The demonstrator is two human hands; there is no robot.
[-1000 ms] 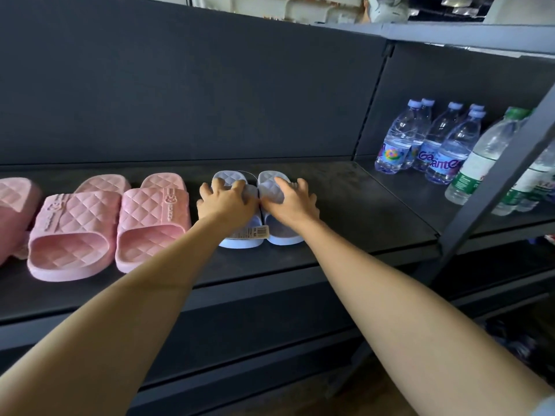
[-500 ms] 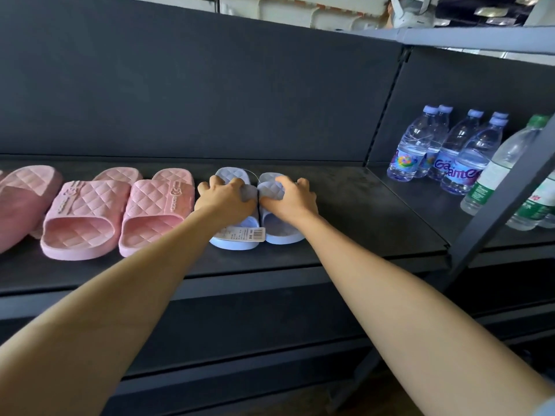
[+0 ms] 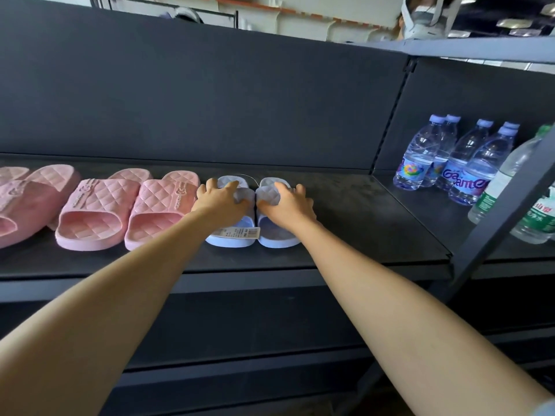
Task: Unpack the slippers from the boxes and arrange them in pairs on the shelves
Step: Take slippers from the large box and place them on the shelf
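Where the arms lead: two bare forearms stretch straight ahead, toward 12 o'clock, and end at a dark shelf [image 3: 360, 223].
Left hand [image 3: 220, 202]: palm down, fingers curled over the quilted strap of the left blue slipper [image 3: 232, 239], gripping it from above.
Right hand [image 3: 286, 205]: the same hold, fingers curled over the strap of the right blue slipper [image 3: 277, 240].
Blue pair: flat on the shelf, side by side and touching, heels toward the front edge, toes toward the dark back panel [image 3: 210, 100].
Paper tag [image 3: 240, 232]: white and printed, lying across the heel of the left blue slipper; the print is too small to read.
Pink pair [image 3: 99, 211]: two larger quilted slippers just beside the blue pair at 9 o'clock, heels forward; whether the nearer one touches the blue pair I cannot tell.
More pink slippers [image 3: 27, 202]: further out at 9 o'clock, cut off by the picture's edge.
Water bottles [image 3: 417, 157]: clear bottles with pale purple caps at 2 o'clock, on the next shelf section, well apart from the slippers.
Green-labelled bottles [image 3: 537, 217]: at 3 o'clock, partly hidden behind a slanting dark post [image 3: 504, 214].
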